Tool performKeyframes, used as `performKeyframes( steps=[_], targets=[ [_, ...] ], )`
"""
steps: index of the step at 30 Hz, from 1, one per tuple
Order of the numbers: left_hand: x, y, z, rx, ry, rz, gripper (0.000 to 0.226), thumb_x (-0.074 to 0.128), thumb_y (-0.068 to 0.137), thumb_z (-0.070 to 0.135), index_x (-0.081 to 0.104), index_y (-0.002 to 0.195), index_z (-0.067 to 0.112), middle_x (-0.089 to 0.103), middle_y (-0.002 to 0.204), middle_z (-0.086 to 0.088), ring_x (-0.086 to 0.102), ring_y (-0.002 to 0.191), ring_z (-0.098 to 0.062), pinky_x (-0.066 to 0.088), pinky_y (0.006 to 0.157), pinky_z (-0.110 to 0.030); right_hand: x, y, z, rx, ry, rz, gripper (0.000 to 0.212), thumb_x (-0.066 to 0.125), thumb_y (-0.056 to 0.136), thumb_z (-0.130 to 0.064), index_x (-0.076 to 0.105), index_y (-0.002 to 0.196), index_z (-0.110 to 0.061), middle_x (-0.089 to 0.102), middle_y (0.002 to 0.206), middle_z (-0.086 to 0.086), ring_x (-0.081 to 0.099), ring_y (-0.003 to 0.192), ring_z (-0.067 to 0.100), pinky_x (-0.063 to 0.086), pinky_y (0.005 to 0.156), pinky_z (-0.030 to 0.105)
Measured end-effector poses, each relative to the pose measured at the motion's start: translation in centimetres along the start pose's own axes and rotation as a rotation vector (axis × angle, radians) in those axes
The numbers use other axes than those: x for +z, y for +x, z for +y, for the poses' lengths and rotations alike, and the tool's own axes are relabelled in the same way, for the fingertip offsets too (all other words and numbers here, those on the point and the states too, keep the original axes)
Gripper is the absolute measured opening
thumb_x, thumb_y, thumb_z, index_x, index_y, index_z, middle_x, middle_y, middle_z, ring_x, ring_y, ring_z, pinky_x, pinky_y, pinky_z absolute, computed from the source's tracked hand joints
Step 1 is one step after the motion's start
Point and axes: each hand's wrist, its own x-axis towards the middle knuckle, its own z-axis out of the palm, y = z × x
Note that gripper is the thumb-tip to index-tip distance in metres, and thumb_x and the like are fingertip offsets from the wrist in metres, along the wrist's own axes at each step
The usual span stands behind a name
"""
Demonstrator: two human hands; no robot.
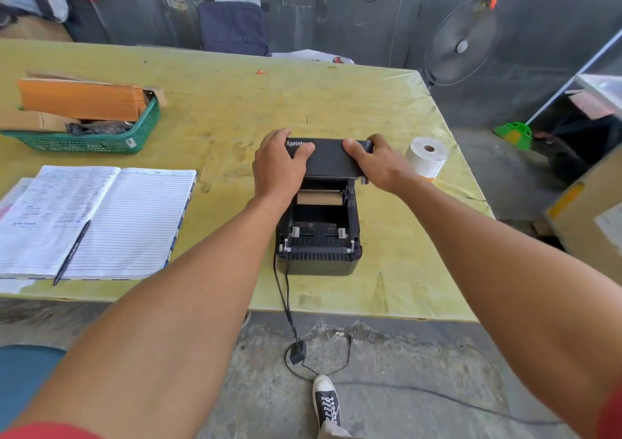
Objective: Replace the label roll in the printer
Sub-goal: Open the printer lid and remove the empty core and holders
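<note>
A black label printer [319, 257] stands near the front edge of the yellow-green table [235, 108]. Its lid [331, 161] is raised and tipped back. My left hand [277, 169] grips the lid's left end, and my right hand [378, 164] grips its right end. Inside the open bay lies a bare brown cardboard core [319, 198]. A full white label roll [426, 156] stands on end on the table, just right of my right hand.
An open lined notebook [101, 216] with a pen [71, 253] lies at the left. A green basket [87, 137] with cardboard sits behind it. The printer's cable [286, 307] drops over the table edge to an adapter on the floor. A fan [461, 43] stands at the back right.
</note>
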Motion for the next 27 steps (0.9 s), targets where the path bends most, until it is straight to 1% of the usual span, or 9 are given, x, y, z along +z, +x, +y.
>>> performKeyframes(
  steps=[2,5,8,11,14,17,19,24,27],
  targets=[
    [0.5,1.4,0.4,-0.027,-0.007,-0.004,0.058,0.059,0.094,0.041,0.048,0.142,0.010,0.051,0.146,-0.006,0.045,0.134,-0.024,0.034,0.108,-0.036,-0.4,1.2,-0.7,0.031,0.033,-0.016,0.075,0.031,0.087,-0.079,0.043,0.127,-0.017,0.060,0.118,0.012,0.057,0.105,0.034,0.049,0.092,0.050],
    [0.9,3.5,0.5,-0.148,-0.067,-0.026,0.068,0.057,0.092,0.048,0.040,0.147,0.012,0.052,0.144,-0.006,0.048,0.132,-0.026,0.039,0.109,-0.041,-0.9,3.1,-1.7,0.075,0.079,-0.038,0.086,0.030,0.084,-0.081,0.036,0.140,-0.016,0.054,0.133,0.017,0.054,0.117,0.038,0.047,0.097,0.055],
    [1.4,5.5,0.1,-0.242,-0.094,-0.066,0.072,0.048,0.087,0.058,0.046,0.142,0.012,0.057,0.139,-0.007,0.051,0.128,-0.028,0.043,0.104,-0.045,-1.5,5.1,-2.4,0.095,0.099,-0.056,0.095,0.028,0.081,-0.085,0.031,0.148,-0.017,0.046,0.144,0.017,0.048,0.125,0.039,0.043,0.101,0.056],
    [1.7,7.0,0.3,-0.262,-0.112,-0.105,0.069,0.038,0.088,0.056,0.048,0.141,0.013,0.055,0.141,-0.009,0.050,0.129,-0.030,0.042,0.104,-0.046,-1.6,7.0,-2.5,0.100,0.187,-0.088,0.087,0.029,0.087,-0.079,0.030,0.147,-0.017,0.049,0.139,0.011,0.051,0.117,0.034,0.048,0.093,0.050],
    [2.4,8.9,0.4,-0.300,-0.075,-0.126,0.063,0.036,0.095,0.050,0.039,0.148,0.016,0.047,0.149,-0.007,0.046,0.132,-0.029,0.039,0.102,-0.040,-1.9,9.0,-2.8,0.113,0.226,-0.133,0.083,0.029,0.087,-0.079,0.034,0.143,-0.018,0.052,0.129,0.010,0.056,0.107,0.032,0.054,0.082,0.048],
    [2.8,10.8,0.5,-0.336,-0.062,-0.152,0.066,0.032,0.090,0.056,0.045,0.143,0.017,0.054,0.141,-0.011,0.054,0.123,-0.033,0.048,0.098,-0.047,-2.3,10.7,-3.2,0.127,0.197,-0.163,0.087,0.028,0.083,-0.083,0.038,0.140,-0.017,0.057,0.124,0.012,0.062,0.099,0.033,0.056,0.076,0.044],
    [3.1,11.8,0.4,-0.370,-0.054,-0.168,0.068,0.032,0.089,0.059,0.044,0.143,0.019,0.054,0.138,-0.011,0.055,0.120,-0.034,0.050,0.097,-0.052,-2.4,11.8,-3.5,0.140,0.176,-0.184,0.089,0.027,0.082,-0.084,0.041,0.137,-0.016,0.060,0.120,0.015,0.065,0.092,0.034,0.058,0.076,0.044],
    [4.1,13.7,0.1,-0.395,-0.037,-0.170,0.060,0.033,0.094,0.057,0.048,0.137,0.017,0.057,0.129,-0.009,0.055,0.107,-0.030,0.050,0.093,-0.046,-2.7,13.7,-3.6,0.180,0.144,-0.236,0.085,0.026,0.082,-0.084,0.050,0.127,-0.016,0.065,0.112,0.016,0.067,0.088,0.035,0.058,0.079,0.045],
    [4.7,14.5,-0.3,-0.373,-0.018,-0.155,0.055,0.033,0.095,0.054,0.055,0.124,0.014,0.060,0.118,-0.010,0.051,0.090,-0.027,0.045,0.076,-0.037,-2.5,14.4,-3.6,0.196,0.159,-0.227,0.083,0.026,0.083,-0.083,0.051,0.127,-0.017,0.064,0.113,0.015,0.067,0.088,0.035,0.058,0.080,0.044]
  ],
)
